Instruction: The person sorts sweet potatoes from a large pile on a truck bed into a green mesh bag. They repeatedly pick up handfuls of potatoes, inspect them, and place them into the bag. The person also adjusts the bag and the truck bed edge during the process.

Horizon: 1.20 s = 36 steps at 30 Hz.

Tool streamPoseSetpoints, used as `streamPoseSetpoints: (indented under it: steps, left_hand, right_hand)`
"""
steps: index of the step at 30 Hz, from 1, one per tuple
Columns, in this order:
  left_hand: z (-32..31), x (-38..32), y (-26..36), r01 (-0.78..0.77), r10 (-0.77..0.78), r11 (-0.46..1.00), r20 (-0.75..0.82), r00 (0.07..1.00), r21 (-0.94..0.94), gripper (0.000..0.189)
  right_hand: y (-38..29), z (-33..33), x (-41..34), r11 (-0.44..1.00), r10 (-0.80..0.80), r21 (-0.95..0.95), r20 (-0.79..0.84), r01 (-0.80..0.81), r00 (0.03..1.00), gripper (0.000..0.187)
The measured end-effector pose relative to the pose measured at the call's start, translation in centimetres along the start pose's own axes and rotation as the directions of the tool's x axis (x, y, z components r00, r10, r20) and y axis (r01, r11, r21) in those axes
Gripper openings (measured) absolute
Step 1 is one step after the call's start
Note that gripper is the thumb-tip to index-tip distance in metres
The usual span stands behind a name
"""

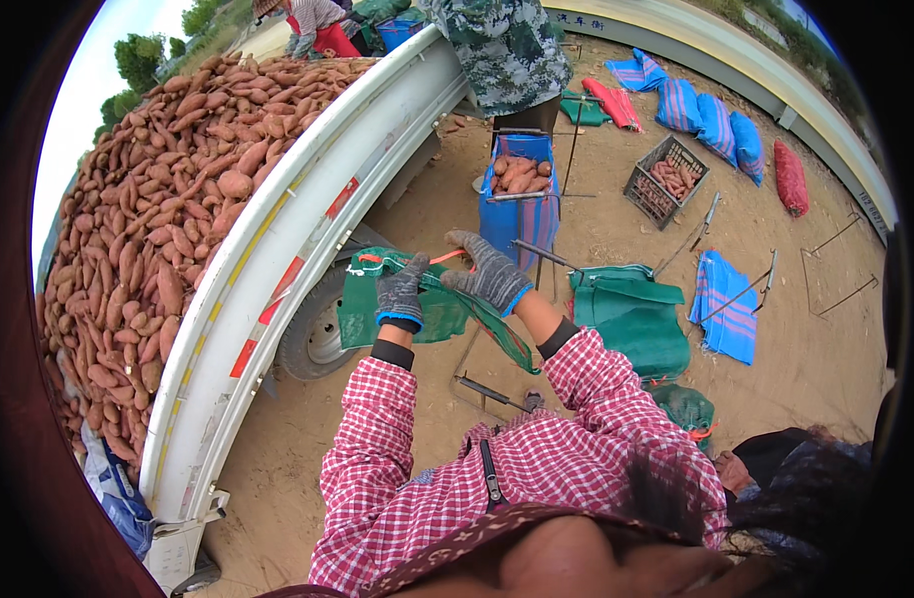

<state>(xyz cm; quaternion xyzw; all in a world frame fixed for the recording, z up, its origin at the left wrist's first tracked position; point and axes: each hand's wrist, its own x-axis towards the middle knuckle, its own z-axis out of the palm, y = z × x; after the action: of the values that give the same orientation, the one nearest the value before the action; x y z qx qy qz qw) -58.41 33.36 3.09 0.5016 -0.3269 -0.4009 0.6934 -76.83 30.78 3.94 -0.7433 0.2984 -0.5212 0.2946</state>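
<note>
A green mesh bag (438, 318) hangs flat and slack between my hands, beside the truck. My left hand (399, 290), in a grey knit glove, grips its gathered top edge. My right hand (493, 275), in a matching glove, pinches the bag's rim near an orange drawstring (448, 256). The string arches between the two hands. Part of the bag trails down to the right, below my right hand. Under it, near my feet, stands a thin metal bag frame (494, 392). The fingertips are partly hidden by the gloves and mesh.
Sweet potatoes (165, 247) fill the white truck bed (277, 247) at left. Ahead, a person in camouflage (502, 56) stands behind a blue bag (518, 224) holding sweet potatoes. At right lie green bags (633, 321), a blue striped bag (726, 306) and a plastic crate (655, 202).
</note>
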Motion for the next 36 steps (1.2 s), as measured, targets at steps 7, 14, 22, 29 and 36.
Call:
streamPoseSetpoints:
  steps: [7, 14, 22, 29, 36]
  left_hand:
    - [2.4, 2.6, -3.6, -0.055, 0.006, 0.932, 0.138, 0.99, 0.357, 0.034]
    - [3.9, 3.2, -4.6, 0.127, -0.184, 0.981, 0.471, 0.863, 0.149, 0.015]
    - [6.4, 2.2, -4.9, 0.494, -0.302, 0.854, 0.616, 0.727, -0.164, 0.018]
    - [3.3, 3.9, -7.2, 0.414, -0.366, 0.91, 0.407, 0.837, -0.032, 0.018]
    - [4.2, 1.2, -12.3, -0.041, -0.234, 0.86, 0.464, 0.854, 0.509, 0.022]
  right_hand:
    - [3.9, -1.3, 1.1, 0.971, 0.238, -0.015, 0.212, -0.24, 0.948, 0.034]
    - [8.2, -2.4, 0.6, 0.704, 0.432, 0.604, 0.053, -0.373, 0.9, 0.034]
    - [8.9, -3.8, 0.2, 0.976, 0.212, 0.021, 0.164, -0.218, 0.963, 0.043]
    - [16.5, -6.2, -3.8, 0.45, 0.715, 0.717, 0.068, -0.533, 0.696, 0.027]
    - [12.5, -3.1, -6.2, 0.783, 0.607, 0.232, -0.084, -0.577, 0.791, 0.06]
